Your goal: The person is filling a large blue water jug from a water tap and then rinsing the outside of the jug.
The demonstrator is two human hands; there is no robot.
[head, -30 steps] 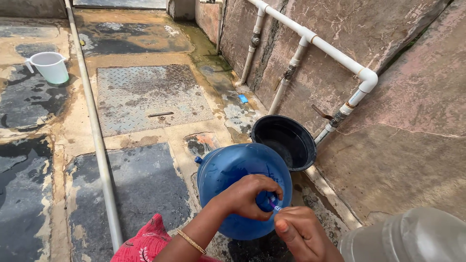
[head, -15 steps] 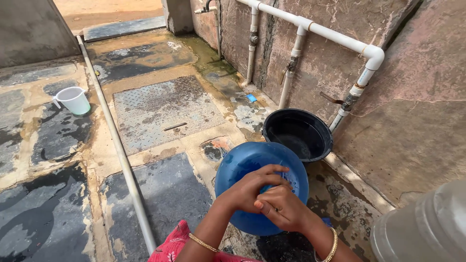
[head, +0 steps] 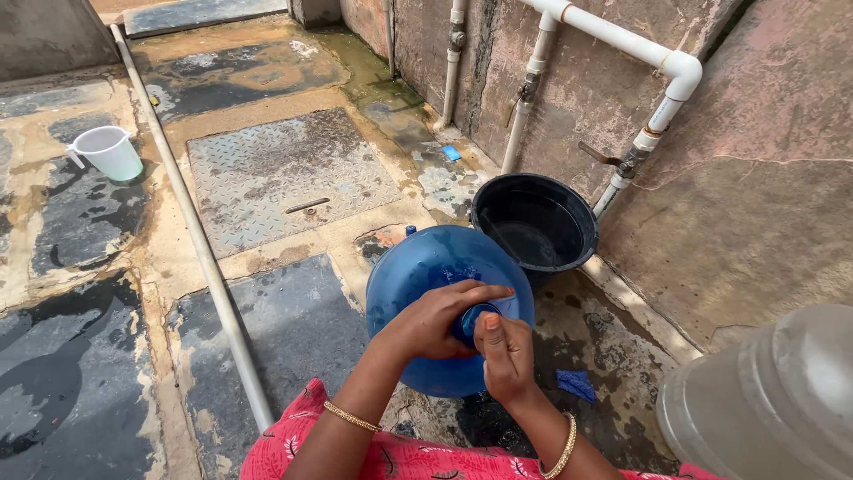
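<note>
A big blue water jug [head: 426, 276] stands upright on the wet concrete floor just in front of me. My left hand [head: 435, 320] wraps over its top, fingers curled around the neck and blue cap [head: 474, 318]. From the near side my right hand [head: 505, 354] presses against the same cap, thumb up. Both wrists wear thin gold bangles. The cap is mostly hidden by my fingers.
A black bucket [head: 569, 203] holding some water sits behind the jug under a wall tap [head: 613, 160]. White pipes [head: 613, 36] run along the wall. A clear jug [head: 764, 400] is at the lower right, a white mug [head: 111, 153] far left, a floor pipe [head: 191, 231], a metal cover [head: 284, 173].
My right hand has come in from the lower right and closed against the cap beside the left hand. The head view has tilted, shifting the scene.
</note>
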